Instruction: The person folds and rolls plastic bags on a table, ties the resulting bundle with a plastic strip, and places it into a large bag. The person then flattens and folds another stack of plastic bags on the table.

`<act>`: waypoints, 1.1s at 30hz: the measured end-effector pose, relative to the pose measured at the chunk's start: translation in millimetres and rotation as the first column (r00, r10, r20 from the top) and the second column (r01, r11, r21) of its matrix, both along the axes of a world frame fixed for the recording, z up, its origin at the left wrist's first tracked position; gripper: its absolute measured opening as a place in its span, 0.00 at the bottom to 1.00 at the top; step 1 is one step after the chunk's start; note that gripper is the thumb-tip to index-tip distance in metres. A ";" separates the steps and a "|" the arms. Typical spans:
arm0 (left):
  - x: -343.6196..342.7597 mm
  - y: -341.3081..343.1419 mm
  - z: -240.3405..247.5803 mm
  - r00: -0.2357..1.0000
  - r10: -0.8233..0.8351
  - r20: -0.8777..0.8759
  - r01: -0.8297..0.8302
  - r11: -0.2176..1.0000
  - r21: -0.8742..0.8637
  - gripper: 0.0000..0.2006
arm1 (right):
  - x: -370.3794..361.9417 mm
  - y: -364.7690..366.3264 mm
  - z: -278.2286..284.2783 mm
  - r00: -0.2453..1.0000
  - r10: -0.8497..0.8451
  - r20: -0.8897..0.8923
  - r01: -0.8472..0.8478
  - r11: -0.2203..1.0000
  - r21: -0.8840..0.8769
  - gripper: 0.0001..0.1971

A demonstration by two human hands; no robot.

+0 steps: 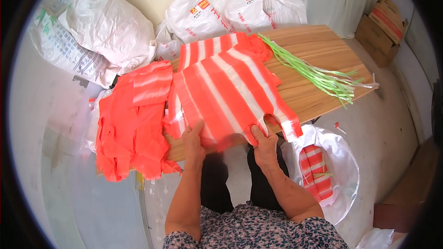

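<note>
Red-and-white striped plastic carrier bags (pixel 226 94) lie in a flat stack at the near edge of the table, their cut-out handles toward me. At the near left edge, my left hand (pixel 194 140) grips them with the thumb on top and the fingers hidden beneath. My right hand (pixel 265 146) is closed on the near edge beside a rounded handle opening, thumb also on top. Another striped stack (pixel 207 48) shows behind. To the left, a rumpled pile of red bags (pixel 131 133) hangs over the table's edge.
A bunch of green plastic ties (pixel 318 71) lies across the wooden table (pixel 314 41) at right. Big white sacks (pixel 110 23) stand behind and left. On the floor at right, an open white sack (pixel 344 180) holds tied striped bundles (pixel 316 170). Cardboard boxes (pixel 378 37) stand far right.
</note>
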State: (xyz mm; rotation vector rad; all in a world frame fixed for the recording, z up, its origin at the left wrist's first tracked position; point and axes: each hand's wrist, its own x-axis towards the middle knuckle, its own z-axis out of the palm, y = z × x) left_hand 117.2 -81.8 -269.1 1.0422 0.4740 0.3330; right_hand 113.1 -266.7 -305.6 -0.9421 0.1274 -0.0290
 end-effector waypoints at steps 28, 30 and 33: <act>43.8 -31.9 13.2 0.890 -0.450 0.070 -0.197 -0.241 0.950 0.23 | -8.4 5.9 1.1 0.993 -0.116 -0.032 0.112 0.987 -0.119 0.09; 62.7 -32.1 7.9 0.919 -0.394 -0.034 -0.096 -0.307 0.947 0.25 | -8.7 0.3 0.5 0.993 -0.113 -0.039 0.106 0.982 -0.155 0.09; 88.7 -19.9 4.2 0.955 -0.283 -0.085 -0.024 -0.362 0.932 0.26 | -8.8 -4.4 2.2 0.992 -0.118 -0.050 0.108 0.977 -0.183 0.10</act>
